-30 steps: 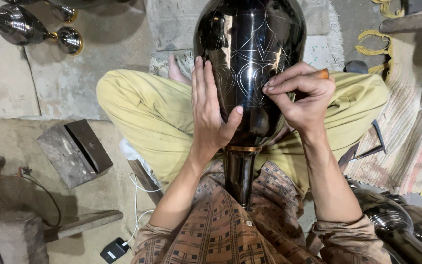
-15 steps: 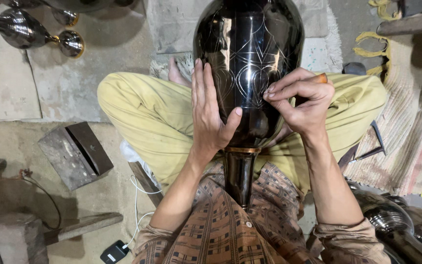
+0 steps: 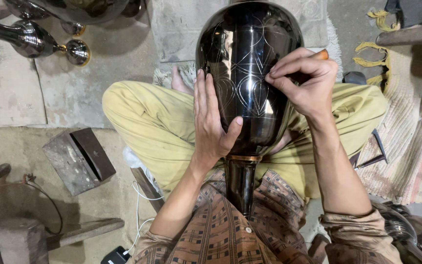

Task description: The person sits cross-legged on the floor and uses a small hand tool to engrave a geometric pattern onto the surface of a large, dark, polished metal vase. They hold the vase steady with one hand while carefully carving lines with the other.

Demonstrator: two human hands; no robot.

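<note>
A person sits cross-legged on the floor and works on a large, shiny black metal vase (image 3: 250, 68) with fine engraved lines.

The vase lies across the lap, its narrow neck pointing toward the body. The left hand (image 3: 211, 122) rests flat on the vase's left side, fingers (image 3: 203, 93) straight and close together, thumb spread onto the front. The right hand (image 3: 306, 83) is at the upper right of the vase, fingers pinched together on a small orange-tipped tool (image 3: 321, 54) whose point I cannot see. Far left of the fingers, a grey metal block (image 3: 76, 159) lies on the concrete floor (image 3: 10, 98).
</note>
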